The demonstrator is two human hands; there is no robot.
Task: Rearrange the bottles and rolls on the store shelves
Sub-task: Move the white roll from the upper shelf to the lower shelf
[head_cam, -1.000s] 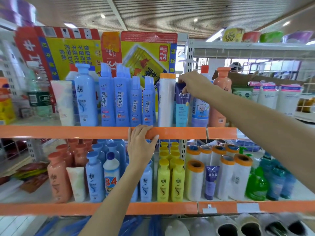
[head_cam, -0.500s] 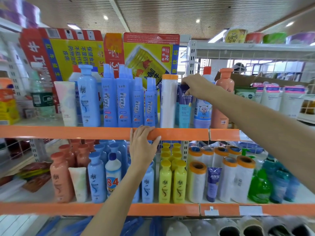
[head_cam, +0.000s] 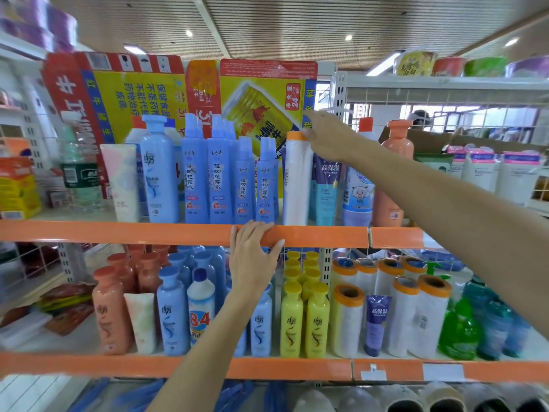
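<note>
A person reaches for a roll on the top shelf.

The right hand [head_cam: 325, 135] touches the orange top of the tall white plastic roll [head_cam: 297, 179], fingers bent over its cap; I cannot tell if it grips. That roll stands upright on the upper shelf, between the blue spray bottles [head_cam: 219, 179] and a blue squeeze tube [head_cam: 326, 191]. The left hand [head_cam: 252, 257] holds the orange front edge of the upper shelf [head_cam: 118, 231], fingers curled over it, thumb under.
</note>
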